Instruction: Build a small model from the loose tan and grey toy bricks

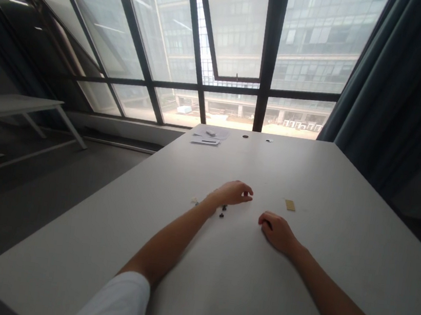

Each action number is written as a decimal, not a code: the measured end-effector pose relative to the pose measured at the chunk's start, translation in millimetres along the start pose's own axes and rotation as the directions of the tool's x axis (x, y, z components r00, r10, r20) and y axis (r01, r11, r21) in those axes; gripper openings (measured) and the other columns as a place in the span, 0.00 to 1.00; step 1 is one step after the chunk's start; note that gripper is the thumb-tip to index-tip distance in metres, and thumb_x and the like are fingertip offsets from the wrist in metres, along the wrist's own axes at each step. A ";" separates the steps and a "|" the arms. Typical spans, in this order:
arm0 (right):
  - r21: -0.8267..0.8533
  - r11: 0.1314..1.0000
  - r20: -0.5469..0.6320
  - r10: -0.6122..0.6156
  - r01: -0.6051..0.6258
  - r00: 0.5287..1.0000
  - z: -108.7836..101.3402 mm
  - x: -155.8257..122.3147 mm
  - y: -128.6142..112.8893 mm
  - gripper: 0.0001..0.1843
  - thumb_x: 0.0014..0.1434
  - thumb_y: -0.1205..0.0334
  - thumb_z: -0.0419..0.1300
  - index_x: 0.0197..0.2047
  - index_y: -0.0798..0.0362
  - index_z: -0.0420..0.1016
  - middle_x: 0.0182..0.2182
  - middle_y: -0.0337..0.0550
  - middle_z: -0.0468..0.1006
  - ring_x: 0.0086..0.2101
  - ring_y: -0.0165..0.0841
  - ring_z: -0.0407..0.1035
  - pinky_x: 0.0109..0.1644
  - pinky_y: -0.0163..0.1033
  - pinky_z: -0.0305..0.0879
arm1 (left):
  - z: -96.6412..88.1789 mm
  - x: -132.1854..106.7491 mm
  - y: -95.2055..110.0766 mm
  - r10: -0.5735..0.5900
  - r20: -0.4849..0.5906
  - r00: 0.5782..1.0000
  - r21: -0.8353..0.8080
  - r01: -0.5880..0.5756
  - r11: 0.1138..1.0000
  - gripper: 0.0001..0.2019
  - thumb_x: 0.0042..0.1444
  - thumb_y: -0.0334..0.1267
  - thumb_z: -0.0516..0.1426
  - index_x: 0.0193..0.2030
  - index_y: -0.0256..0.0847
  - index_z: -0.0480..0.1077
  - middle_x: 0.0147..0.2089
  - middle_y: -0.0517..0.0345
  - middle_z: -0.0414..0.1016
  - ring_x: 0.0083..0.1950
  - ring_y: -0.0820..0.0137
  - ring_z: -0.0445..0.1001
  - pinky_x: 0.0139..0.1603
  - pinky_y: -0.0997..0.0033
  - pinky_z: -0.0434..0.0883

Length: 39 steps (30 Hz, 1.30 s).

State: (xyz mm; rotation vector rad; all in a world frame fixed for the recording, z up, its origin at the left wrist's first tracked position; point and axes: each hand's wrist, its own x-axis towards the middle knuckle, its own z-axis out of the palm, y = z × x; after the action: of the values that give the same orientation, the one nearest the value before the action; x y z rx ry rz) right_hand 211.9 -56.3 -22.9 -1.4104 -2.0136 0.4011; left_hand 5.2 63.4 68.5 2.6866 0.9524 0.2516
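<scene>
My left hand [235,192] is just above the white table [234,269], palm down, thumb and index finger bent with a gap between their tips. Nothing I can make out is held there. Beneath and beside its wrist lie small dark pieces [222,215] and pale bits [194,200], partly hidden by the forearm. My right hand [276,232] rests on the tabletop to the right, its fingers curled in; whatever they may hold is hidden. Beyond that hand lies a small yellow ribbed block [290,205], touched by neither hand.
At the table's far end are white papers [205,140] with a small whitish object [210,133] on them. Two small round pieces, one dark [245,136], lie near the far edge. A blue curtain [385,98] hangs at right; another table [16,103] stands left.
</scene>
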 end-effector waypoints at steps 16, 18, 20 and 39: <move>-0.011 0.999 0.018 0.031 -0.031 0.999 -0.4 0.5 0.4 0.10 0.56 0.69 0.51 0.32 0.51 0.74 0.32 0.40 0.77 0.34 0.34 0.69 0.41 0.37 0.60 | -50.6 -21.6 -66.3 -0.686 0.070 0.724 0.242 0.655 0.716 0.19 0.51 0.54 0.65 0.42 0.41 0.79 0.49 0.46 0.81 0.48 0.60 0.79 0.48 0.66 0.74; -0.008 1.000 0.019 0.030 -0.029 0.999 0.0 0.4 0.9 0.10 0.56 0.69 0.51 0.32 0.51 0.74 0.32 0.40 0.78 0.34 0.34 0.70 0.42 0.37 0.60 | -47.7 -21.8 -72.2 -0.706 0.102 0.701 0.274 0.663 0.697 0.20 0.50 0.53 0.66 0.43 0.40 0.79 0.50 0.44 0.81 0.50 0.58 0.79 0.49 0.65 0.75; -0.004 1.000 0.015 0.029 -0.029 0.999 0.6 0.2 1.7 0.10 0.56 0.69 0.51 0.32 0.51 0.74 0.32 0.40 0.78 0.34 0.34 0.70 0.42 0.38 0.60 | -44.2 -21.3 -76.4 -0.713 0.128 0.689 0.286 0.663 0.692 0.22 0.47 0.52 0.68 0.44 0.39 0.78 0.49 0.42 0.81 0.51 0.57 0.79 0.49 0.64 0.75; -0.002 1.000 0.006 0.020 -0.020 1.000 1.4 0.8 3.5 0.11 0.56 0.69 0.51 0.32 0.51 0.74 0.32 0.41 0.78 0.34 0.34 0.70 0.42 0.37 0.60 | -37.6 -19.2 -85.7 -0.691 0.224 0.687 0.269 0.638 0.722 0.16 0.42 0.39 0.68 0.38 0.34 0.79 0.42 0.44 0.82 0.44 0.60 0.80 0.41 0.72 0.74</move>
State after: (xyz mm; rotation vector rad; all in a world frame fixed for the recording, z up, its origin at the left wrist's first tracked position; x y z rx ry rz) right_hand 213.3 -54.1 -25.7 -1.4336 -2.0065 0.4128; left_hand -69.5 122.5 75.5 2.1946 1.8127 -0.4193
